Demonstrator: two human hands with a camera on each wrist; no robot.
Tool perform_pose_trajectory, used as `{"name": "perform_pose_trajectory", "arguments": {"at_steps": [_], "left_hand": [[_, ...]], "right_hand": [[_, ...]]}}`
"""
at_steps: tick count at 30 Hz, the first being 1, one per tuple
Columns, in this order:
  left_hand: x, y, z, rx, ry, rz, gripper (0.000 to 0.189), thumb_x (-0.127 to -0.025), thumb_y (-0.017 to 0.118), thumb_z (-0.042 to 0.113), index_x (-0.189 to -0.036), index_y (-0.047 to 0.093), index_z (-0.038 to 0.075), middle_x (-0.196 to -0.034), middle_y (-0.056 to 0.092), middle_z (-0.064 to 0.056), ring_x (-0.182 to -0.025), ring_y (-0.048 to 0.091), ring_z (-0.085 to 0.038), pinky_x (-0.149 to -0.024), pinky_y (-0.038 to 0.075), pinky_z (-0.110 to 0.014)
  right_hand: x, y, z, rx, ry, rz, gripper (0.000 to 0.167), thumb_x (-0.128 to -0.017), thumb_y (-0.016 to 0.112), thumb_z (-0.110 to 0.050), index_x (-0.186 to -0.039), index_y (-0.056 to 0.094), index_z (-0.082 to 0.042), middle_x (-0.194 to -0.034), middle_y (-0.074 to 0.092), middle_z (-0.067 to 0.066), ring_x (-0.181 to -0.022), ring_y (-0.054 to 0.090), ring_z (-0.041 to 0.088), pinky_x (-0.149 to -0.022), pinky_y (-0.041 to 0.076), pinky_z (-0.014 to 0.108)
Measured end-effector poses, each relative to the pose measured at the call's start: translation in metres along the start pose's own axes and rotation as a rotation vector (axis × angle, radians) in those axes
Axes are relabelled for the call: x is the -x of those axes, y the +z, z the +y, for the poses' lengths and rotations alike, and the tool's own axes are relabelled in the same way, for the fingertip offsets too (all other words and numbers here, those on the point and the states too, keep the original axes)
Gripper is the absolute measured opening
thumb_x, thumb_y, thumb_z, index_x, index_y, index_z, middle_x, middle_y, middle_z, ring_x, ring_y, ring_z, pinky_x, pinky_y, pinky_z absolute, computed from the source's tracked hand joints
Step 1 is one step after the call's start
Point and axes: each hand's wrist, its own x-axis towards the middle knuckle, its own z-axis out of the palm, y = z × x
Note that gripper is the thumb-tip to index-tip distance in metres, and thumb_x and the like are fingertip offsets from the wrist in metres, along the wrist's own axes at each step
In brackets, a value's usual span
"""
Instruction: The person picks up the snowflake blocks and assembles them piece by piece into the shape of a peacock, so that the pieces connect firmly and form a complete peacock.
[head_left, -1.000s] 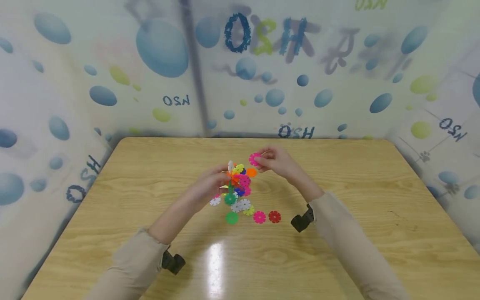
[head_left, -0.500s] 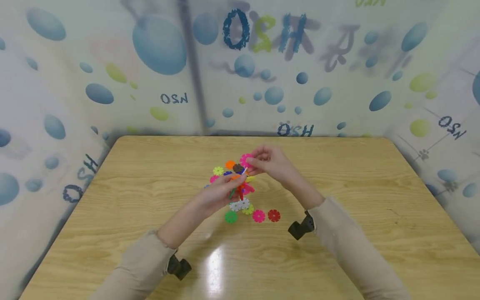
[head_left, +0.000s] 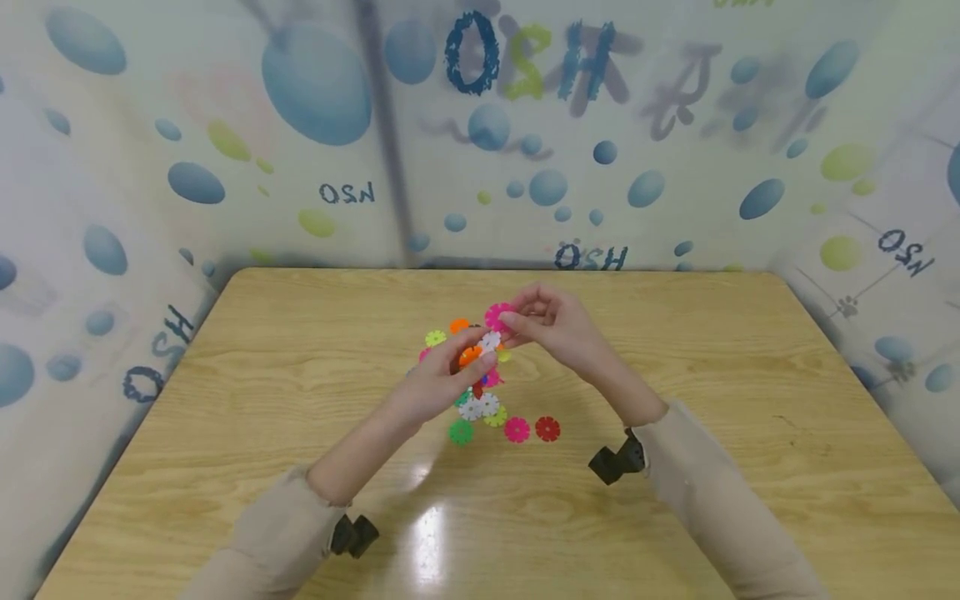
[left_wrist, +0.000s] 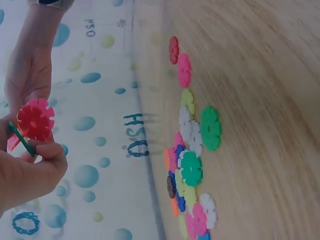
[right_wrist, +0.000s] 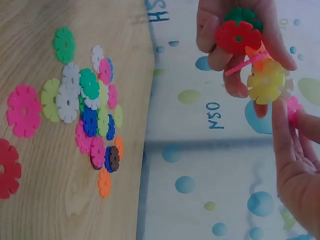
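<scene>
The cluster of joined discs [head_left: 470, 357] is held up above the table [head_left: 675, 358], clear of the surface, a little nearer the left edge than the right. The left hand [head_left: 435, 385] grips it: the forearm slants in from the near left toward the far edge, thumb on the near side and forefinger on the far side, with an orange disc between them. Red, green and yellow discs in this cluster show in the right wrist view, below and between the curled fingers.

The right hand [head_left: 562, 329] comes in from the near right, its forearm angled toward the far left corner. Its thumb and forefinger pinch 1 pink disc [head_left: 498, 317], the other fingers bent behind. That disc is right at the white disc [head_left: 491, 341] of the cluster; whether the 2 are locked together I cannot tell.

Both sleeves are beige, each with a black wrist camera [head_left: 354, 536] at the cuff.

Under the hands, loose discs lie in a pile on the table. Toward the near edge are a green disc [head_left: 461, 432], a second pink disc [head_left: 517, 429] and a flat red disc [head_left: 547, 428], the last being closest to the right edge. 2 white discs [head_left: 480, 407] overlap just beyond the green.
</scene>
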Motion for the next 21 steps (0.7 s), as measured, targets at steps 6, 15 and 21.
{"name": "perform_pose_trajectory", "arguments": {"at_steps": [6, 15, 21], "left_hand": [[0.0045, 0.0014, 0.0045, -0.163, 0.259, 0.095, 0.045, -0.093, 0.053, 0.024, -0.134, 0.042, 0.011, -0.120, 0.044, -0.010, -0.102, 0.046, -0.023, -0.084, 0.046, -0.032], [0.0054, 0.0001, 0.0064, -0.141, 0.327, 0.090, 0.044, -0.093, 0.053, 0.018, -0.134, 0.041, 0.008, -0.121, 0.049, -0.011, -0.098, 0.052, -0.021, -0.085, 0.050, -0.032], [0.0070, -0.0004, 0.0078, -0.094, 0.293, 0.062, 0.048, -0.093, 0.051, 0.020, -0.138, 0.037, 0.009, -0.128, 0.049, -0.011, -0.100, 0.054, -0.022, -0.088, 0.050, -0.035]], "right_hand": [[0.0049, -0.0072, -0.0001, -0.105, -0.114, -0.019, 0.021, -0.088, 0.059, -0.008, -0.102, 0.052, 0.005, -0.085, 0.067, -0.003, -0.073, 0.068, 0.013, -0.074, 0.055, 0.038], [0.0086, -0.0094, -0.0035, -0.116, -0.200, -0.057, 0.022, -0.087, 0.059, -0.007, -0.099, 0.051, 0.010, -0.084, 0.066, -0.005, -0.072, 0.068, 0.011, -0.072, 0.056, 0.035], [0.0102, -0.0090, -0.0036, -0.093, -0.229, -0.063, 0.019, -0.087, 0.059, -0.004, -0.098, 0.051, 0.010, -0.082, 0.067, -0.005, -0.072, 0.067, 0.013, -0.071, 0.056, 0.034]]}}
